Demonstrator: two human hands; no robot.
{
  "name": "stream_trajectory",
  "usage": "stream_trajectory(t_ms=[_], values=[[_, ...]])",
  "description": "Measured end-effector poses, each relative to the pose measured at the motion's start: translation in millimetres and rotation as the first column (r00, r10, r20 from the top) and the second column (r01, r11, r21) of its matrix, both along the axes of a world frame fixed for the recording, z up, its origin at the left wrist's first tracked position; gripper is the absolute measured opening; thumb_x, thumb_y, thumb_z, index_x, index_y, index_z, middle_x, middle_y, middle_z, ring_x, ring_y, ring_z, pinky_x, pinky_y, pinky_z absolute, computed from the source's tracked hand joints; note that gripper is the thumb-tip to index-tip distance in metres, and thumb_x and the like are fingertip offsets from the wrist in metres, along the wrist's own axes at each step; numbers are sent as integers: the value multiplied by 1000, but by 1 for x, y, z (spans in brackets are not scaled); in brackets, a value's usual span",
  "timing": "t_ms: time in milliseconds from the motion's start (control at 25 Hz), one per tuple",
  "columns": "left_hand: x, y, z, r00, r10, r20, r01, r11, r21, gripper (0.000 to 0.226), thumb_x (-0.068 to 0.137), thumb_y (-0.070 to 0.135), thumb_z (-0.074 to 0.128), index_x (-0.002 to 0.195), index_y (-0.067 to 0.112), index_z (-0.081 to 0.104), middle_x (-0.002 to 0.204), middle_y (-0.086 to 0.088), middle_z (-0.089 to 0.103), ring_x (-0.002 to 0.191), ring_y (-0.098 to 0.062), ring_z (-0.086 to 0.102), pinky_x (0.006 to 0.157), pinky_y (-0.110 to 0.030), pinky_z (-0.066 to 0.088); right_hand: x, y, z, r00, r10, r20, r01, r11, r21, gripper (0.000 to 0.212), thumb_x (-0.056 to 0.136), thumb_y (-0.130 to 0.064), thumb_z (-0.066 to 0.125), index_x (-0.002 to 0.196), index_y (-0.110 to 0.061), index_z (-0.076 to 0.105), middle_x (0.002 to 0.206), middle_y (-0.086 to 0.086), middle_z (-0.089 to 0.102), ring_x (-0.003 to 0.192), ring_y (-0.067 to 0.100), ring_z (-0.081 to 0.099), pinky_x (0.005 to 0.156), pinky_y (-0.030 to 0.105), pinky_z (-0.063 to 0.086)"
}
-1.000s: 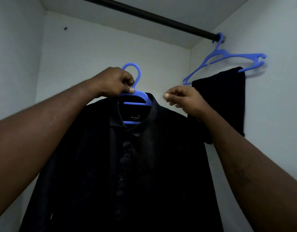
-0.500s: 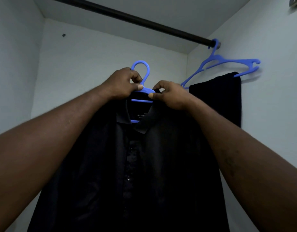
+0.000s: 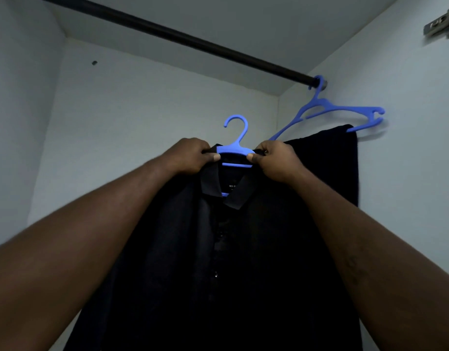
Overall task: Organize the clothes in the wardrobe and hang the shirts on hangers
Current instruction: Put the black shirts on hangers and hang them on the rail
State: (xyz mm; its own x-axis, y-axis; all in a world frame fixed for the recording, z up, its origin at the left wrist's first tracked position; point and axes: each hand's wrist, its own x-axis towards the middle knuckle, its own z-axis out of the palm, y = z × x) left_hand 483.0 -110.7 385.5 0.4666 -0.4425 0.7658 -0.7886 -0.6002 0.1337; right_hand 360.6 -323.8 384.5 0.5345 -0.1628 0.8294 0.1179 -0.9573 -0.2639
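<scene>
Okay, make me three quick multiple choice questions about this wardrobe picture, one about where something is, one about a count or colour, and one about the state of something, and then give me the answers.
1. Where does the second hanger hang?
A. At the rod's right end, by the wall
B. At the rod's left end
C. On a wall hook

2. How many blue hangers are visible?
A. One
B. Two
C. Three

3. What is the state of the held hanger?
A. Hooked on the rod
B. Bare, with no garment
C. Inside the black shirt's collar, off the rod

Answers:
1 A: its hook sits on the rod next to the right wall.
2 B: one is held, one is on the rod.
3 C: the left hand and right hand grip it at the black shirt, below the rod.
</scene>
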Motion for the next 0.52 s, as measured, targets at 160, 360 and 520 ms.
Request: stream_trajectory(t_ms=[160,360,520], values=[[4,-30,10,999,-40,31,39,999,8,36,101,48,55,104,14,67,98,-5,66,97,-27,61,73,-34,40,-7,-21,8,992,-113,47,112,993,23,33,92,-44,71,72,-22,56,86,3,66,86,26,63,72,32,47],[8,-73,41,997,-58,56,62,995,-72,31,101,46,52,113,18,59,117,-15,68,107,-34,63,84,-38,49,-15,-37,49,960,-269,75,271,963,-16,29,90,-51,68,93,-22,69,102,8,71,97,31,67,79,35,52],[0,-92,80,990,-26,138,43,991,-124,39,100,45,53,131,22,51,126,-16,66,113,-37,63,89,-42,51,-21,-45,95,930,-354,102,357,934,-10,33,92,-49,65,102,-19,71,107,12,73,102,34,68,83,37,54]])
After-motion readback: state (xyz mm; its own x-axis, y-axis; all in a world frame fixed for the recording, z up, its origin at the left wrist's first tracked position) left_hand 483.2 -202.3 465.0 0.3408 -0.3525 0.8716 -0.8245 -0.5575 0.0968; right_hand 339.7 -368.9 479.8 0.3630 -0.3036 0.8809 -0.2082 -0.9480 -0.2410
